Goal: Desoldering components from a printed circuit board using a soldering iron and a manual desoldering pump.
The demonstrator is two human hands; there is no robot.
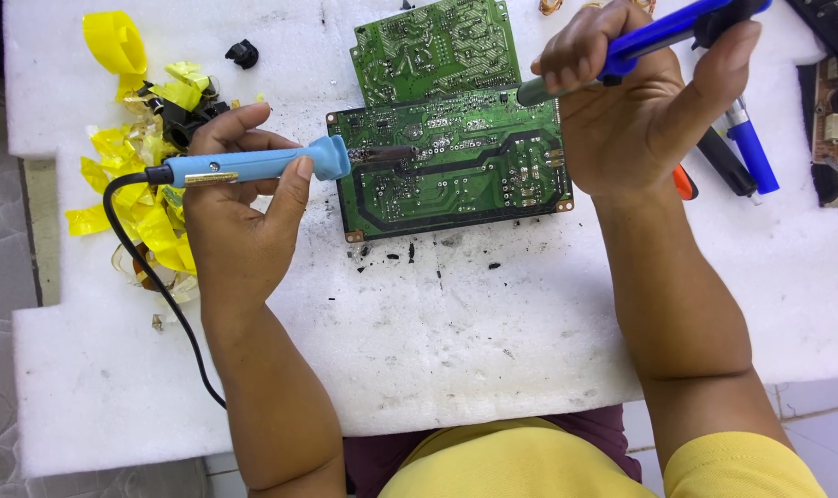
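Note:
My left hand (pixel 239 198) grips a light blue soldering iron (pixel 253 166) with a black cord. Its dark tip rests on the left part of a green circuit board (pixel 456 166) lying solder side up on white foam (pixel 419 332). My right hand (pixel 631 101) holds a dark blue desoldering pump (pixel 654 37) at a slant, its grey nozzle pointing down at the board's upper right edge, thumb near the black plunger end. A second green circuit board (pixel 433 46) lies just behind the first, partly overlapped.
Crumpled yellow tape strips (pixel 138 184) and black parts pile at the left. A small black piece (pixel 242 53) lies near the back. Blue and black pens and an orange tool (pixel 742 152) lie right of my hand. Black debris specks dot the foam below the board. Another board edge shows at far right.

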